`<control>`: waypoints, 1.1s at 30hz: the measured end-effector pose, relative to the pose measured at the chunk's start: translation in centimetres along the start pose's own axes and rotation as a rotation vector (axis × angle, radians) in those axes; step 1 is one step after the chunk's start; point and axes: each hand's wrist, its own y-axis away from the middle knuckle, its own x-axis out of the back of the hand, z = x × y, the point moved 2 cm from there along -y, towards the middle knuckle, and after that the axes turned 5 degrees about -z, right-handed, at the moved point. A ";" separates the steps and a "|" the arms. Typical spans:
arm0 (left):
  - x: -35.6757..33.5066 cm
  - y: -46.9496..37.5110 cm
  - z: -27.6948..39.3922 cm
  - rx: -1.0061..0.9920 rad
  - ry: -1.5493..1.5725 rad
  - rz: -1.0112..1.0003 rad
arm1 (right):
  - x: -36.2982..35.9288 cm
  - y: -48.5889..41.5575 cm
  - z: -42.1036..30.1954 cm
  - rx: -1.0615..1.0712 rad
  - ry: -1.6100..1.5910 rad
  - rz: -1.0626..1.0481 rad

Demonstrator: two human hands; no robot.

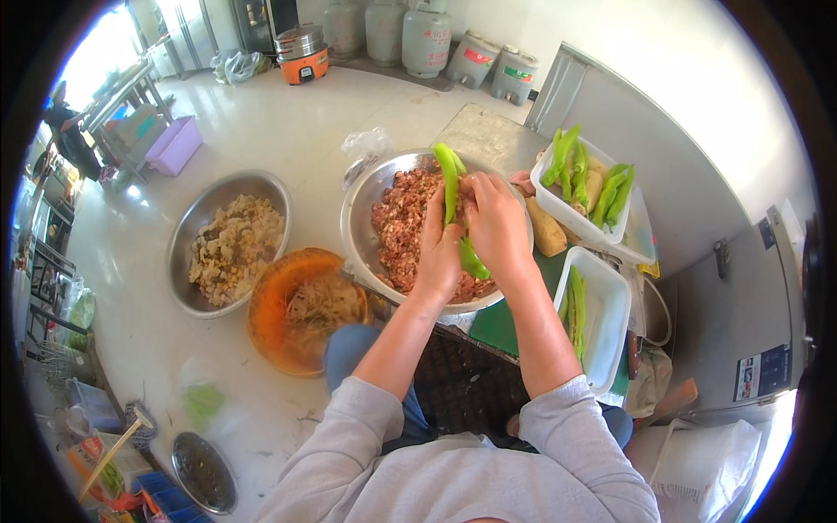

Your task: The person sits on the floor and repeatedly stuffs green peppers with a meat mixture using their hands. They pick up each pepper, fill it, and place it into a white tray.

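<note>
Over a steel bowl [353, 216] of minced meat [405, 209], both my hands hold a long green pepper [448, 180]. My left hand [437, 252] grips it from the left side, with the pepper's upper end standing above the fingers. Fingers of my right hand [495, 225] are bent in against it from the right; my fingertips are partly hidden. Green pepper also shows below, between my palms. Right of the bowl, a white tray [618, 307] holds several long green peppers [576, 307]. Another white tray [588, 221] behind it carries more peppers [613, 196].
A green cutting board [500, 330] lies under the bowl's right side. To the left are a steel bowl of chopped food [178, 261] and an orange basin [268, 327]. A knife handle [632, 354] lies by the near tray. A person [68, 134] stands far left.
</note>
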 end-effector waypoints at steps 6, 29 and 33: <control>-0.1 -0.3 -0.7 -0.048 -0.096 -0.002 | 0.1 -1.2 -0.4 -0.035 0.065 -0.046; -0.4 0.0 -0.2 0.059 -0.146 -0.108 | 1.1 -1.0 1.6 0.012 0.111 -0.047; -0.8 0.1 0.3 0.176 -0.066 -0.064 | 2.0 -1.8 2.2 0.018 0.067 -0.092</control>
